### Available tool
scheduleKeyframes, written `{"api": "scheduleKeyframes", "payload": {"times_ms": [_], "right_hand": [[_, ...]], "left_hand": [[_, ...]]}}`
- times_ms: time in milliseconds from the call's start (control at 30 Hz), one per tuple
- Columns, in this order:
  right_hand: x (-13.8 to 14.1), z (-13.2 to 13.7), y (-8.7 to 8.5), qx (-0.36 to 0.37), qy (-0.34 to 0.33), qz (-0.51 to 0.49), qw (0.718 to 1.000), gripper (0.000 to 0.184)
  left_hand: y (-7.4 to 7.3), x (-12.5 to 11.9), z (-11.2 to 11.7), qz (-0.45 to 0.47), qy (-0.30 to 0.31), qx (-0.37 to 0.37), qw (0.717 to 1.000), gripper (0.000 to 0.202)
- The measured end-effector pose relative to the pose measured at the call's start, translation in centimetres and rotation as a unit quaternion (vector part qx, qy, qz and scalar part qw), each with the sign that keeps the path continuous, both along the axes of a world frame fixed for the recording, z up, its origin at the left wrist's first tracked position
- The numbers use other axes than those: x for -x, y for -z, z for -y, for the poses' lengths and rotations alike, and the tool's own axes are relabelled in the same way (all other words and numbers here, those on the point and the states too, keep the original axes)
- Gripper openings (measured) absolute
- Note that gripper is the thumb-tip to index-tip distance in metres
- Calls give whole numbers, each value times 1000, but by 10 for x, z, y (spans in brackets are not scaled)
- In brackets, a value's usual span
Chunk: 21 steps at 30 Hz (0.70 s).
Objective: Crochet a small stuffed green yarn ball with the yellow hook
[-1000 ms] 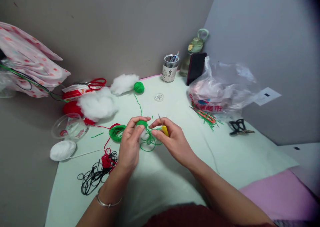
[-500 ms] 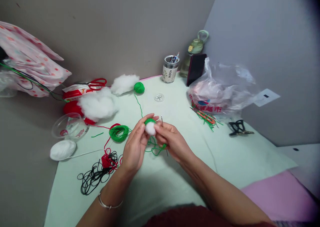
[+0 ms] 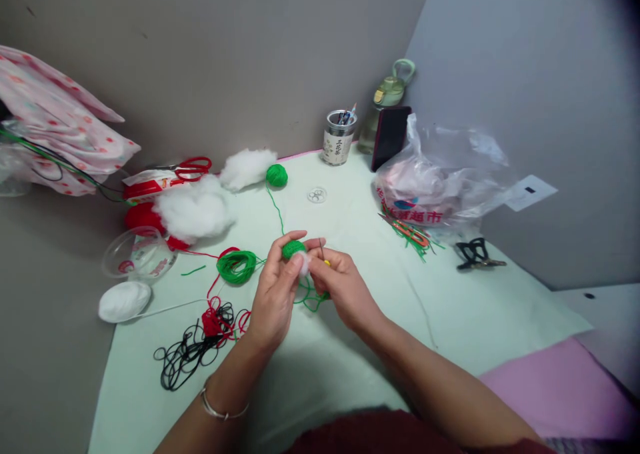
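Far left of the green yarn piece [image 3: 294, 248], on the pale bench [image 3: 350, 204], I see a white yarn ball [image 3: 124, 301]. A tangle of black cord [image 3: 187, 357] lies left of the piece and nearer the viewer; a heap of white stuffing [image 3: 196, 207] lies left of it and farther back. A green yarn coil [image 3: 237, 267] is near its left side. At the piece itself, my left hand [image 3: 274, 291] closes its grip on the green work, pinching it between thumb and fingers above the bench. A white tuft [image 3: 305, 265] sits at the piece's near right edge. There my right hand [image 3: 346, 282] pinches the tuft and also holds a thin, yellow-handled tool [image 3: 327, 263], shaft upward. Well right of the piece lie orange-handled scissors [image 3: 417, 236], then a black clip [image 3: 477, 254].
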State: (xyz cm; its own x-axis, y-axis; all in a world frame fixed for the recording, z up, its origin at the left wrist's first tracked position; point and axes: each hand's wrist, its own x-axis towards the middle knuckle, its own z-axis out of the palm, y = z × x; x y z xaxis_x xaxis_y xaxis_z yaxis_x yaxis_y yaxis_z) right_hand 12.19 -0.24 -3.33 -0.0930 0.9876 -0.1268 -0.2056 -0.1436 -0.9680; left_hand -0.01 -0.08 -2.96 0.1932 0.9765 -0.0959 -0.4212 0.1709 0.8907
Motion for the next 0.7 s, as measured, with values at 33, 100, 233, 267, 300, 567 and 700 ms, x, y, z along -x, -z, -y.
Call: {"api": "scheduleKeyframes", "payload": {"times_ms": [33, 100, 233, 267, 300, 567, 700], "right_hand": [[1, 1, -1, -22, -4, 30, 999, 42], [2, 4, -1, -62, -16, 87, 994, 41], [5, 9, 1, -114, -37, 190, 974, 33], [6, 10, 2, -125, -43, 214, 968, 30], [6, 11, 2, -137, -51, 234, 961, 28], [-16, 7, -15, -192, -82, 291, 934, 17], [-25, 7, -24, -135, -107, 209, 963, 32]], "left_hand": [[0, 1, 0, -4, -6, -9, 1000, 29], [2, 3, -2, -14, -15, -24, 1000, 24], [8, 9, -6, -39, -27, -40, 998, 24], [10, 10, -7, -46, -30, -42, 998, 25], [11, 12, -9, -54, -33, -43, 997, 26], [11, 25, -17, -187, -84, -104, 973, 26], [6, 27, -16, -235, -71, -138, 960, 23]]}}
